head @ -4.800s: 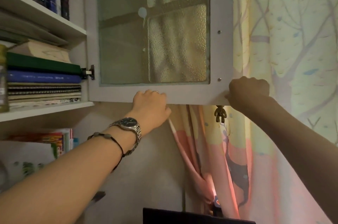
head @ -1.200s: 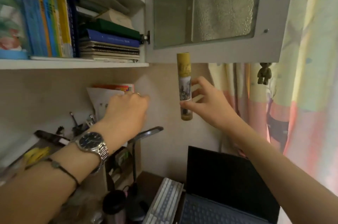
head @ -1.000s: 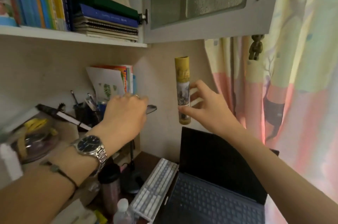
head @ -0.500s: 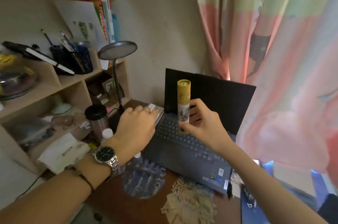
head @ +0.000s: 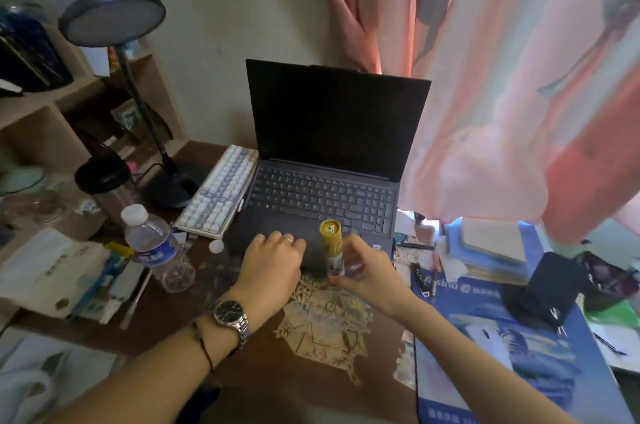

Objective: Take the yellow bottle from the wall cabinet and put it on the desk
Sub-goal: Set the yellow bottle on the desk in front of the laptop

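The yellow bottle (head: 331, 243), a slim tube with a yellow cap and a printed lower label, stands upright at the front edge of the laptop, low over the brown desk (head: 242, 312). My right hand (head: 363, 273) is wrapped around its lower part from the right. I cannot tell whether its base touches the desk. My left hand (head: 273, 260), with a ring and a wristwatch on that arm, rests just left of the bottle on the laptop's front edge, fingers curled, holding nothing. The wall cabinet is out of view.
An open dark laptop (head: 325, 160) sits behind the bottle, with a white keyboard (head: 221, 191) leaning at its left. A desk lamp (head: 114, 21), a black-lidded cup (head: 104, 181) and a water bottle (head: 152, 243) crowd the left. A blue mat (head: 502, 337) and a curtain (head: 502, 77) lie right.
My view has dropped from the cabinet to the desk. My right hand has carried the yellow bottle down from below the cabinet door to the laptop's front edge; my left hand came down beside it.
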The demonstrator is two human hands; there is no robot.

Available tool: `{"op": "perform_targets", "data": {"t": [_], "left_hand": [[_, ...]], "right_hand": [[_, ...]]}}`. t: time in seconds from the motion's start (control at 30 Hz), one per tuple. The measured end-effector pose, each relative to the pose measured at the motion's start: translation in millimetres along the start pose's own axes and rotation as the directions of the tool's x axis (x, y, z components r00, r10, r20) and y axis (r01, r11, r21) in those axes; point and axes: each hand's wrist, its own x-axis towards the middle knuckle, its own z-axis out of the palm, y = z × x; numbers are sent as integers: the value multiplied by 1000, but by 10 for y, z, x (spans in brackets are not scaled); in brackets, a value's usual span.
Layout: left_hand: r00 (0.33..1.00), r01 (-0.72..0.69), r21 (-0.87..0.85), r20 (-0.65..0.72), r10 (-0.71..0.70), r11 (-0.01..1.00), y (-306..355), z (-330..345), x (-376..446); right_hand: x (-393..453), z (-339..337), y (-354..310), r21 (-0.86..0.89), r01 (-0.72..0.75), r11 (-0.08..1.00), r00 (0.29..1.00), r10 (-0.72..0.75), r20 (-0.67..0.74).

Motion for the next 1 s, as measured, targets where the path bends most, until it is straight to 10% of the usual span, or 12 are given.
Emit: {"op": "perform_targets", "data": {"t": [1.0], "left_hand": [[964,-40,-103,258,66,994,603,686,209]], "right_hand": [[-292,264,931,71,-273,960,962,273,7]]}}
